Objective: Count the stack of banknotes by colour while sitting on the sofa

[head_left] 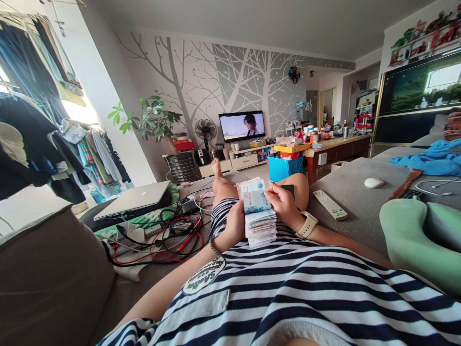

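Note:
A thick stack of banknotes stands folded over my striped lap, its top notes bent upward. My left hand grips the stack from the left side, fingers wrapped behind it. My right hand, with a pale watch on its wrist, pinches the raised top banknote between thumb and fingers. I sit reclined on a grey sofa with one bare leg stretched out in front.
A remote control and a white mouse lie on the sofa to the right, beside a green cushion. Left are a laptop and tangled cables. A television, fan and cluttered table stand farther off.

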Available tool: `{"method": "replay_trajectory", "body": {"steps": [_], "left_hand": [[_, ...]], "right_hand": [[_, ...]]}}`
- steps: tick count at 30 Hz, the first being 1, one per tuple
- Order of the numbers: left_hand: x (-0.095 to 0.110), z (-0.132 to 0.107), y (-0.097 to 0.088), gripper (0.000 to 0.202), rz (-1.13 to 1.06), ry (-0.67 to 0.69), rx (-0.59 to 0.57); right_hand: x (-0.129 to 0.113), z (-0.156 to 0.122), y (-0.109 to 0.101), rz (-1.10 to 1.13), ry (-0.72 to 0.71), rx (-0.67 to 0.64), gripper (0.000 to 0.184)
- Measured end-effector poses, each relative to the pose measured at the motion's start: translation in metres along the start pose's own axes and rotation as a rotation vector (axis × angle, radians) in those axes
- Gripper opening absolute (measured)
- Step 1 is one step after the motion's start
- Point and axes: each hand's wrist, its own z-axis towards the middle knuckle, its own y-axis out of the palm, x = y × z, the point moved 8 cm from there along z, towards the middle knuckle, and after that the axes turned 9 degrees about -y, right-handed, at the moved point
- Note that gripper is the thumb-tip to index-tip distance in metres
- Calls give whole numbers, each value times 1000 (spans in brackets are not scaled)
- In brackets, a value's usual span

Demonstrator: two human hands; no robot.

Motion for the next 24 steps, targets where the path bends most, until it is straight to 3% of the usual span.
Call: {"method": "replay_trajectory", "body": {"steps": [24], "left_hand": [[2, -1, -1, 16, 1, 4, -2]], "right_hand": [[1, 1, -1, -21, -1, -5, 35]]}}
